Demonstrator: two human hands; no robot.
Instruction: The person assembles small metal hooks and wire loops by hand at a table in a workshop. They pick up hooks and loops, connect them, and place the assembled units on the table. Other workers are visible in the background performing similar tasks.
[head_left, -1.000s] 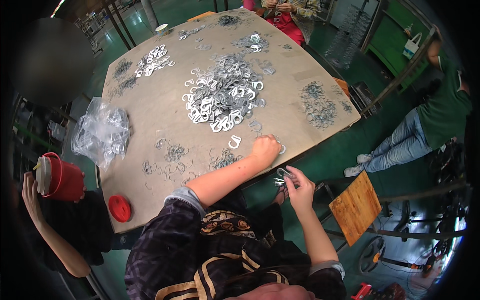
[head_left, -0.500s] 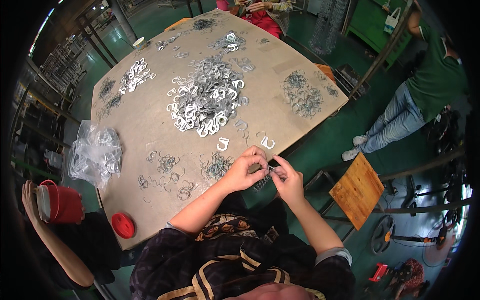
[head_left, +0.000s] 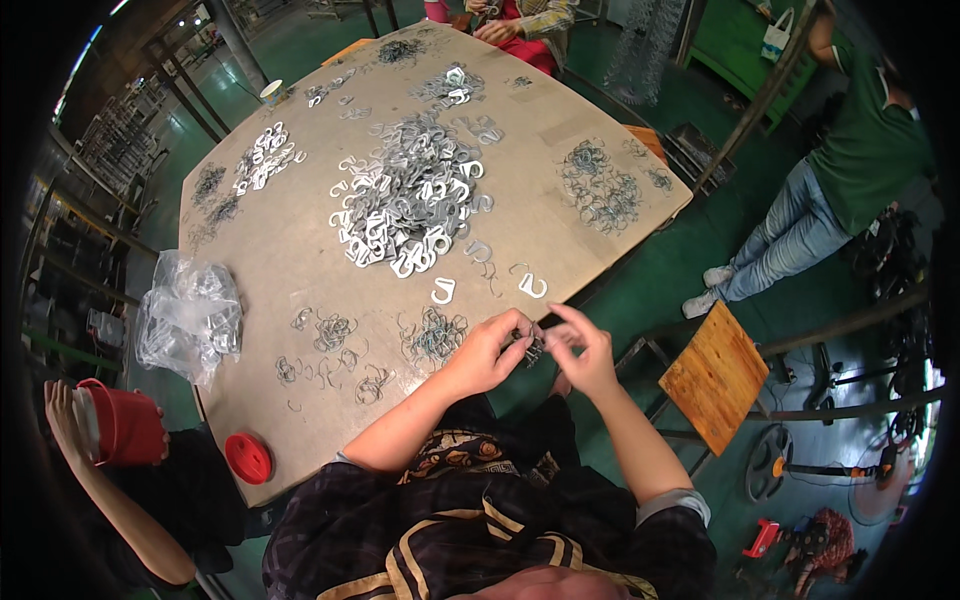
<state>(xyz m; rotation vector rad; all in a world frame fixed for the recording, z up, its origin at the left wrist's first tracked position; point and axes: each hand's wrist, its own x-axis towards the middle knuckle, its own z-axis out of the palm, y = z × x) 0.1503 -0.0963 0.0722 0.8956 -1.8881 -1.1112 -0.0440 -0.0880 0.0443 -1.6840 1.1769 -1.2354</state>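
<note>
Two arms on my head view, both bare along the forearm. Left forearm (head_left: 410,418): runs obliquely inward over the near edge of the table (head_left: 300,250); wrist nearly straight. Left hand (head_left: 490,352): by that same edge, back of the hand upward, fingers bent, thumb brought round toward them in a pinch. Right forearm (head_left: 632,442): outside the edge, slanting up and inward. Right hand (head_left: 590,358): just beside the left, index finger extended toward it, slightly blurred; its grip I cannot make out.
</note>
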